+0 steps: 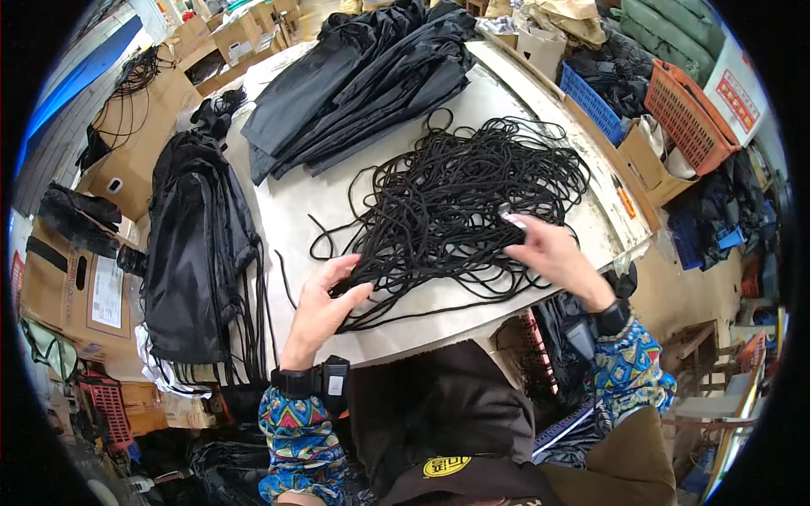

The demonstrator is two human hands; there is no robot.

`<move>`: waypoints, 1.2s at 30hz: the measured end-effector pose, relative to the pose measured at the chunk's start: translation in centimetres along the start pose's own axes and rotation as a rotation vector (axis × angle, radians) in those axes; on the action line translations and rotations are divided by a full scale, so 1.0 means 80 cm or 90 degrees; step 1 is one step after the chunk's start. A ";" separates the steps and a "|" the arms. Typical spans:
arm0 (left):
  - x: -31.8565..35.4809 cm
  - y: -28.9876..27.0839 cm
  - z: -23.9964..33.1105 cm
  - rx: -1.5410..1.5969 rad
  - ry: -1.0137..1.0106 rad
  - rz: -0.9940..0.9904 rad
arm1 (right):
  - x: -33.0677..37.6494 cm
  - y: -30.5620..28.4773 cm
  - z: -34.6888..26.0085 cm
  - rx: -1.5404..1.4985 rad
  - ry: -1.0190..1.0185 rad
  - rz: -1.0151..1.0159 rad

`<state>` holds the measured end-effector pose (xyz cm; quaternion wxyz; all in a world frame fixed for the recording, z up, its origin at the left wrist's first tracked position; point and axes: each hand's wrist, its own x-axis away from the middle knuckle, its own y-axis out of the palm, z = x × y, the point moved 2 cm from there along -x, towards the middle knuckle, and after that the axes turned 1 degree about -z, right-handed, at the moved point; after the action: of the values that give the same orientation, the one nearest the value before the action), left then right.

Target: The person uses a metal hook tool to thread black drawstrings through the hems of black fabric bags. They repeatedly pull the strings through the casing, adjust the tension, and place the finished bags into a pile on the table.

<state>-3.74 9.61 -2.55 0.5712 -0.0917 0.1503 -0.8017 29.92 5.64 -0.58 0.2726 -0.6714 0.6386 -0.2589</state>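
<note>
A large tangled heap of thin black cord (472, 190) lies on a pale table (291, 219). My left hand (321, 308) is at the near left edge of the heap, thumb and fingers apart around a few strands, not closed on them. Over the heap's near right side is my right hand (557, 257), with thumb and forefinger spread. A small silvery-white piece (511, 219) shows at the tip of its forefinger; I cannot make out what it is. A black strap is on each wrist.
Folded black fabric (359, 84) is piled at the table's far side. Black drawstring bags (194, 253) hang over the left edge, cords dangling. An orange cutter (624, 201) rests by the right edge. Cardboard boxes (93, 291), a blue crate (591, 101) and an orange basket (688, 114) stand around.
</note>
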 end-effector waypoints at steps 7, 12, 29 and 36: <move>0.006 -0.052 0.079 0.565 0.271 0.074 | -0.056 0.075 0.012 0.290 0.002 0.026; 0.018 -0.144 0.027 0.383 0.065 0.343 | -0.057 -0.012 0.078 0.171 -0.066 0.241; -0.038 0.076 0.048 -0.263 0.073 -0.473 | 0.030 -0.055 0.037 0.468 0.001 0.088; -0.068 0.157 0.055 -0.329 0.381 0.040 | 0.019 -0.002 0.008 0.141 -0.167 0.043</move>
<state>10.63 10.37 -2.60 0.4844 0.0097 0.5095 -0.7111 30.54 4.17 -0.95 0.4346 -0.6431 0.5875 -0.2289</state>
